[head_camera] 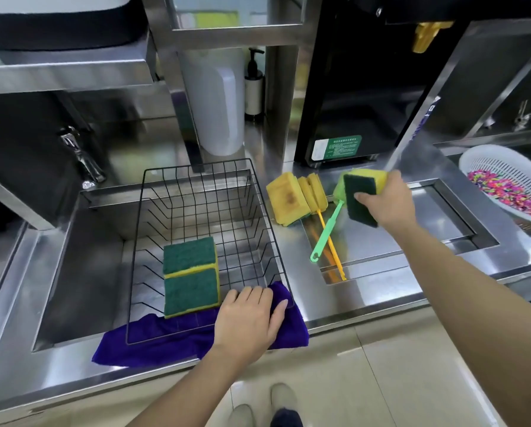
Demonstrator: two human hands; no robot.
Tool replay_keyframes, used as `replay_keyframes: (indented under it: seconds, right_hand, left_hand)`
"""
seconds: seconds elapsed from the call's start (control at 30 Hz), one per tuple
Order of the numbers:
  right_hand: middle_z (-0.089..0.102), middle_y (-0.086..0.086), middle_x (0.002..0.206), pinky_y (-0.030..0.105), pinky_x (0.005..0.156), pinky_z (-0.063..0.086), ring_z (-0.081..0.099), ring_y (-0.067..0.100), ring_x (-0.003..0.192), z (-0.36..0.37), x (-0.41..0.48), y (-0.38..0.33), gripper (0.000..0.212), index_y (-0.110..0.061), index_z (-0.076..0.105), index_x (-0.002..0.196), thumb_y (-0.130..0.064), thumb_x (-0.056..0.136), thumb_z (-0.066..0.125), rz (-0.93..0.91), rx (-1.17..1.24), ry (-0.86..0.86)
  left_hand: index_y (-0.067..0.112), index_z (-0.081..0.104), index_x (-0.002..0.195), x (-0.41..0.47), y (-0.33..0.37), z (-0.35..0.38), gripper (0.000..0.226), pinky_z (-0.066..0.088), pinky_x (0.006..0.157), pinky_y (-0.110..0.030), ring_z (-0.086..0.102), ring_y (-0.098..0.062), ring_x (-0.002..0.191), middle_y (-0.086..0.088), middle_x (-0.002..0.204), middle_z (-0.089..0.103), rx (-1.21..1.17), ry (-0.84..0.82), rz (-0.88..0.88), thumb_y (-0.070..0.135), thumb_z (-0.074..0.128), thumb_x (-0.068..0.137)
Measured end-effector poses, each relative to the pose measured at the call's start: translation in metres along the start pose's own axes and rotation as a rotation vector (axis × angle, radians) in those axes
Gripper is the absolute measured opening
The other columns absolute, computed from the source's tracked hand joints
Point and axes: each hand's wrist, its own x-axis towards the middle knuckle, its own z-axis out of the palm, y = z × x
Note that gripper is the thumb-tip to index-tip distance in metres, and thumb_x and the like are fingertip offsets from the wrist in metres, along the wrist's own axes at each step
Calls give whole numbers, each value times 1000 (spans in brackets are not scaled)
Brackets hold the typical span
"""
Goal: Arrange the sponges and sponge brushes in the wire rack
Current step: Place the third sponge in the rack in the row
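A black wire rack point(259, 208) sits in the steel sink, and two green-and-yellow sponges point(191, 277) lie side by side inside it. My left hand point(248, 318) rests on the rack's near right corner, over a purple cloth point(153, 343). My right hand point(389, 200) grips a green-faced yellow sponge point(361, 192) above the counter to the right of the rack. Below it lie a yellow sponge point(285, 198), a sponge brush with an orange handle point(330, 238) and a sponge brush with a green handle point(327, 234).
A faucet point(82, 158) stands left of the sink. A white jug point(216, 100) and a soap pump bottle point(254, 84) stand behind the rack. A black machine point(359, 87) rises at the back. A white colander point(510, 183) with colourful bits sits far right.
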Motion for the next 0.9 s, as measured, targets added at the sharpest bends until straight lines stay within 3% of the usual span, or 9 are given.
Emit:
replay_keyframes:
  seconds: [0.13,0.27,0.33,0.47,0.57,0.63,0.7,0.8,0.9]
  right_hand:
    - [47,-5,129,27,93,37,48,17,114,7,-15,-42,82,-18,21,145,-22,81,71,-128,375,-56]
    - [59,9,116,39,85,50,58,27,104,44,-22,-76,54,-13,44,117,-37,77,72,-114,370,-182]
    - [58,5,102,35,71,46,57,24,93,64,-30,-93,46,-12,45,105,-38,77,71,-54,433,-260]
    - [50,-4,82,27,65,40,50,16,82,103,-47,-121,39,-11,47,99,-30,77,73,-33,536,-393]
    - [47,-5,84,37,75,53,56,16,72,127,-57,-137,37,-11,42,99,-27,82,70,54,609,-501]
    - [45,-6,88,36,72,58,61,18,66,139,-64,-147,36,-13,37,102,-29,86,65,74,631,-534]
    - [48,-4,96,28,63,60,65,24,79,149,-69,-154,35,-14,35,104,-29,88,62,69,619,-548]
    - [47,6,111,37,78,59,62,27,98,164,-72,-158,34,-12,35,104,-24,88,63,85,584,-583]
    - [46,7,110,41,85,57,60,26,100,177,-72,-157,33,-10,36,104,-23,89,62,116,565,-611]
  left_hand:
    - [13,57,72,0,-20,-8,43,38,63,-36,51,-24,62,-2,65,54,17,54,-119,39,36,98]
    - [11,58,74,-5,-55,-19,43,39,65,-37,55,-26,63,-4,67,57,33,46,-301,38,34,97]
    - [10,59,76,-13,-68,-24,42,39,65,-38,56,-26,65,-4,69,59,27,41,-369,37,34,97]
    - [10,61,81,-27,-78,-29,42,42,66,-35,57,-25,70,-4,77,61,35,-6,-451,40,34,95]
    - [10,68,98,-28,-79,-28,50,42,79,-36,62,-24,90,-5,97,68,45,-73,-461,45,33,95]
    - [10,70,105,-26,-79,-27,54,44,85,-35,63,-22,98,-4,104,69,48,-110,-445,47,31,94]
    - [12,72,103,-26,-79,-28,56,50,83,-34,65,-21,96,-3,103,71,37,-146,-427,48,31,94]
    - [14,74,90,-26,-78,-27,54,52,70,-31,67,-21,86,-2,93,72,25,-180,-435,48,32,92]
    - [15,74,82,-27,-77,-25,53,52,67,-31,67,-21,84,-2,91,73,39,-173,-437,48,33,91]
